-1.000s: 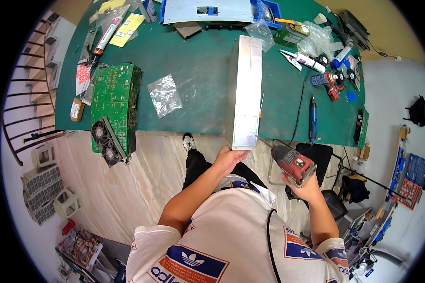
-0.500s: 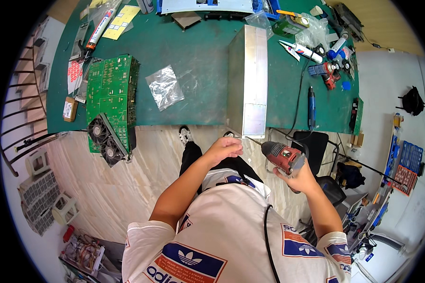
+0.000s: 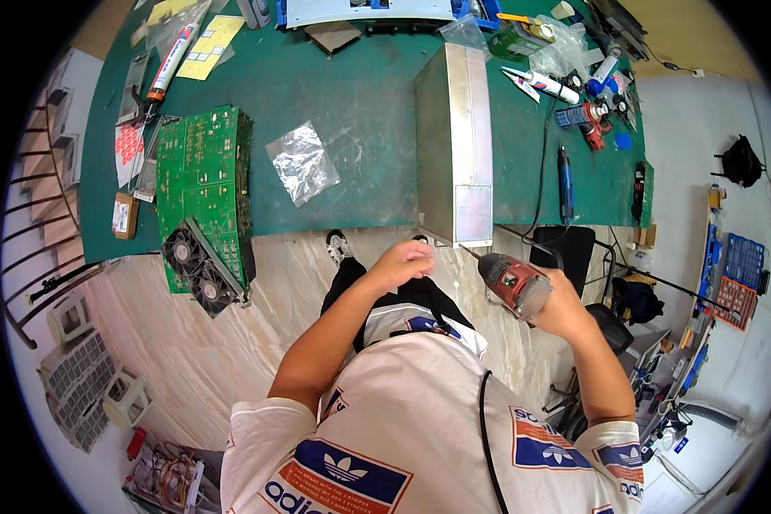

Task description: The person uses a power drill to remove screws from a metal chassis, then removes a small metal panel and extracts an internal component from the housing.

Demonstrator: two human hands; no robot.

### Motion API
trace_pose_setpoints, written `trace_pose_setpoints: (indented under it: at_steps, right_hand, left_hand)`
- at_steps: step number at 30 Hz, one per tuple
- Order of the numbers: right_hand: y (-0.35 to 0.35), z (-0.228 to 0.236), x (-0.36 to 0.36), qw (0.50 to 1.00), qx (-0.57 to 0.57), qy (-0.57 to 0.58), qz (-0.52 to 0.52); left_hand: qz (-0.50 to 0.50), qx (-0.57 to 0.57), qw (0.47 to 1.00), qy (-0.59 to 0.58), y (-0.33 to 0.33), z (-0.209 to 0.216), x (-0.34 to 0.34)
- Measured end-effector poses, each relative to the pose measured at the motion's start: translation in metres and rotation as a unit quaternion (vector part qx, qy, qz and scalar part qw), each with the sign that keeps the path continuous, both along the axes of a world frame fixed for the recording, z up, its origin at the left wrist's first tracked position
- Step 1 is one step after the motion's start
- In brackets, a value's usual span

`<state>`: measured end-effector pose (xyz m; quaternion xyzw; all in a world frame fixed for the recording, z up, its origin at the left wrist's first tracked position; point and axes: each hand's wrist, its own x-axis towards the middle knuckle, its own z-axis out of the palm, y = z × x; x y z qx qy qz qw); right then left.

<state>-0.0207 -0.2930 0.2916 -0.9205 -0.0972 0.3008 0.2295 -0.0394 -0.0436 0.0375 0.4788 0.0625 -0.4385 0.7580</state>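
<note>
At the near edge of a green tabletop (image 3: 368, 201), a worker aims a red drill (image 3: 516, 283) at the near end of a long metal box (image 3: 469, 120), which lies right of the middle, that end reaching the edge. The right hand (image 3: 561, 304) wraps its grip round the drill; the left hand (image 3: 403, 264) hangs just left of the box's end, apart from it, fingers curled, and whether its grip pinches anything cannot be told. The thin bit (image 3: 469, 249) slants in from the right, its tip by the end's lower edge; contact is too small to make out. Good work here would likely mean swinging the drill square to the metal, then pressing evenly and starting slowly, since a tilted bit could skid and scratch. With no clamp in sight, the left hand would serve best braced against the box's left side, clear of the bit. Right of the box, a black cord (image 3: 543, 167) hangs near enough the drill to merit watching, while toward the near left corner a circuit board (image 3: 199, 167) juts past the edge, well apart.
</note>
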Motion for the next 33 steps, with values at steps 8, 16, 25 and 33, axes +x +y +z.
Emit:
trace_pose_setpoints:
  at_steps: [8, 16, 25, 33]
  right_hand:
    - [0.023, 0.023, 0.049, 0.988, -0.115, 0.017, 0.098]
    - [0.041, 0.019, 0.03, 0.977, 0.048, 0.141, -0.153]
    - [0.023, 0.004, 0.014, 0.999, 0.04, 0.026, -0.015]
    - [0.024, 0.003, 0.016, 0.995, 0.009, 0.065, -0.072]
  left_hand:
    - [-0.029, 0.087, 0.994, -0.067, 0.028, -0.037, 0.0]
    - [-0.028, -0.018, 0.996, -0.087, -0.016, -0.025, -0.005]
    - [-0.053, 0.043, 0.974, -0.215, -0.029, 0.011, 0.01]
    - [-0.057, 0.068, 0.972, -0.219, -0.031, 0.009, 0.009]
